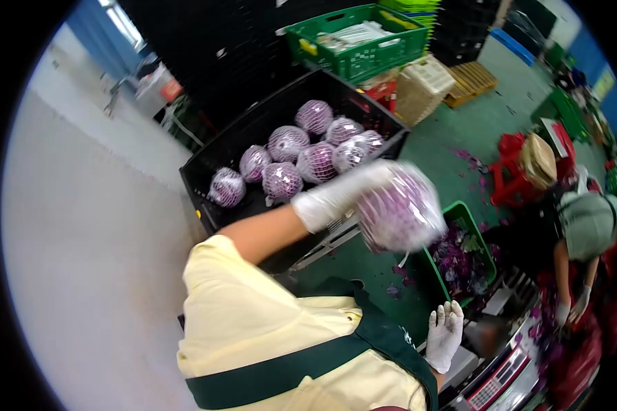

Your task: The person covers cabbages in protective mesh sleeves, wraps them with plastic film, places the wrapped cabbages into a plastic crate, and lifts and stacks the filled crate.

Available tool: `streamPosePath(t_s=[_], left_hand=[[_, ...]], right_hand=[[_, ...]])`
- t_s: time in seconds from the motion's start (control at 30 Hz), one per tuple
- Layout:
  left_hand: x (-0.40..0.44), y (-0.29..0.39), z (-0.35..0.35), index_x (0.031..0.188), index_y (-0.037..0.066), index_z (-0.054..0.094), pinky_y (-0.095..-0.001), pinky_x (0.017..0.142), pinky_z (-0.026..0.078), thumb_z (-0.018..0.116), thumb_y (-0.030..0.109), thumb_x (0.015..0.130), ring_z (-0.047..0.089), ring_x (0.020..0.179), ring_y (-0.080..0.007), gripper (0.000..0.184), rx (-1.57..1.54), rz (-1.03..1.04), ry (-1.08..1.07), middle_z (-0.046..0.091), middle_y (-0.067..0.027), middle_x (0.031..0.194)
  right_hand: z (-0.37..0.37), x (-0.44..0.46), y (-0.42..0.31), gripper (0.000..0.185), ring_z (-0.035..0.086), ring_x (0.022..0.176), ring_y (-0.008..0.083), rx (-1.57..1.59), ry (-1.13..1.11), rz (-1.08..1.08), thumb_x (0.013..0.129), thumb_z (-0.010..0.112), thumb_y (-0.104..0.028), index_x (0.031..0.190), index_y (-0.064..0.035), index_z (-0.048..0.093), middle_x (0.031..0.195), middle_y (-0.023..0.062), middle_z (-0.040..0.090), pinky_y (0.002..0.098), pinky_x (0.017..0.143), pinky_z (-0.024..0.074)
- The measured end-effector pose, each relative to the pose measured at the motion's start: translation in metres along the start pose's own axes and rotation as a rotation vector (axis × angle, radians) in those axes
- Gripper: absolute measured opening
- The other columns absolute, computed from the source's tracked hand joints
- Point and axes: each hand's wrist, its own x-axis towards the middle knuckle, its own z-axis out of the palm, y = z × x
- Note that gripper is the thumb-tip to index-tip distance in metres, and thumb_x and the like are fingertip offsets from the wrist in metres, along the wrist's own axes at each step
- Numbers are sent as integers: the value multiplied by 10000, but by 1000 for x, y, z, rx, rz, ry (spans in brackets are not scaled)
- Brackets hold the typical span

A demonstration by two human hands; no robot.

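Observation:
My left hand (377,179), in a white glove, grips a net-wrapped purple cabbage (403,211) beside the black crate (216,145). The cabbage is blurred by motion, and most of the fingers are hidden or smeared. Several more wrapped purple cabbages (282,181) lie in that crate. Lower right, my right hand (444,337), also gloved, is open with its fingers up and holds nothing. It is nearest to the green bin (485,246) of loose purple leaves (452,264).
A white wall (103,226) runs along the left. Behind the black crate stands a green crate (391,49). At the right, a co-worker (588,226) bends over purple leaves, near red stools (511,181). A device with a keypad (493,383) sits at the bottom right.

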Motion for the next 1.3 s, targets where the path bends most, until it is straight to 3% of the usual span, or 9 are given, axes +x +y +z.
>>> streamPosePath(t_s=[0.1,0.27,0.43,0.73,0.83,0.9,0.97,1.1,1.3], left_hand=[[-56,15,-91,1304,6,470,-326,1003,417,676,421,835,541,1120,-178,660,73,97,444,579,-98,1213],[-143,-29,-177,1262,17,528,-339,969,432,753,474,705,570,1120,-254,755,1094,-109,1148,591,-164,1191],[-166,-84,-213,1262,190,541,-425,899,477,763,533,597,550,1115,-363,780,1477,-612,1156,529,-168,1242],[-159,-143,-282,1169,180,546,-507,952,409,805,342,620,442,1158,-400,628,1631,-701,870,517,-167,1169],[-45,-68,-209,1244,98,534,-470,1021,360,719,305,718,472,1151,-388,595,1436,-685,1649,518,-217,1205],[38,-54,-204,1269,-3,498,-441,1043,348,660,213,807,482,1171,-366,535,1552,367,1280,494,-229,1278],[138,-43,-84,1309,-43,449,-400,1040,362,562,118,903,475,1205,-317,451,1453,665,968,486,-204,1313],[239,-122,161,1353,1,414,-336,1017,372,540,149,957,478,1179,-207,441,653,476,117,506,-129,1278],[198,-230,463,1252,9,539,-279,908,444,562,145,944,603,983,-154,337,501,-15,-770,653,-93,1039]], right_hand=[[21,22,8,324,552,992,182,-69,-44,111,893,545,-164,1203,-73,547,1119,53,593,334,884,453],[61,56,16,237,570,940,166,-193,-169,209,922,504,-148,1136,-63,562,1054,50,598,319,848,465],[93,64,16,188,588,904,155,-244,-225,203,918,523,-137,1084,-69,580,1007,40,613,305,825,476],[49,58,-9,169,597,870,164,-111,-102,83,909,540,-137,1052,-56,581,974,50,607,307,802,491],[19,45,-32,177,593,864,161,-25,-3,-15,914,530,-143,1057,-49,578,972,56,604,303,804,489],[-5,22,-56,185,588,856,157,9,101,-101,921,515,-147,1059,-38,574,972,68,601,300,806,487],[-45,16,-86,199,600,855,154,101,78,-202,930,503,-135,1070,-10,571,1000,88,612,320,824,498],[-140,-56,-146,187,611,860,134,205,165,-377,943,507,-138,1049,-15,600,952,62,631,285,811,500],[-247,-212,-166,201,609,868,154,191,701,-651,933,494,-138,1021,5,604,947,89,621,306,797,512]])
